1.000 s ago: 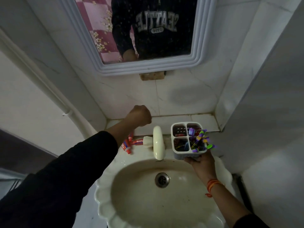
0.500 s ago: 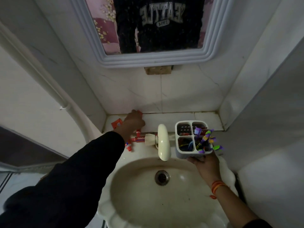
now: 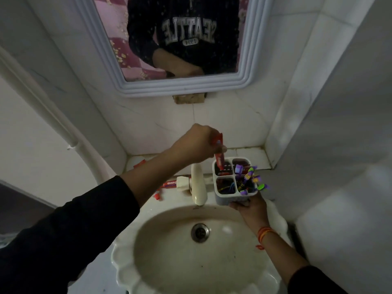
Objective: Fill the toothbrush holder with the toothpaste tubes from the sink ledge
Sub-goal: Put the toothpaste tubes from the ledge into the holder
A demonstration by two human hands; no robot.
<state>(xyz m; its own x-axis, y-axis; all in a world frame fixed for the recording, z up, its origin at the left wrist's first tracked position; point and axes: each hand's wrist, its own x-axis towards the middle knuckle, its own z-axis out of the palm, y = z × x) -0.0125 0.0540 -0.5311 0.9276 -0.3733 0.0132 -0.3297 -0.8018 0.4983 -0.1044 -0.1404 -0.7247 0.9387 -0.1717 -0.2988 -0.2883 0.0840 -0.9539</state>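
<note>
Cupping the white toothbrush holder (image 3: 234, 195) from below, the right hand (image 3: 250, 209) steadies it beside the tap (image 3: 199, 185). Farther, the left hand's (image 3: 196, 145) grip pinches a red toothpaste tube (image 3: 219, 154) entering the far-left compartment; another tube (image 3: 169, 184) lies on the ledge (image 3: 252, 154), left of the tap.

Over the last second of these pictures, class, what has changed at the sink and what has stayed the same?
The left hand went down to the ledge, took hold of a red toothpaste tube, and carried it right; its lower end now dips into the back-left compartment of the toothbrush holder. The right hand kept holding the holder from below. Other tubes, such as the one behind the tap, stayed on the ledge.
</note>
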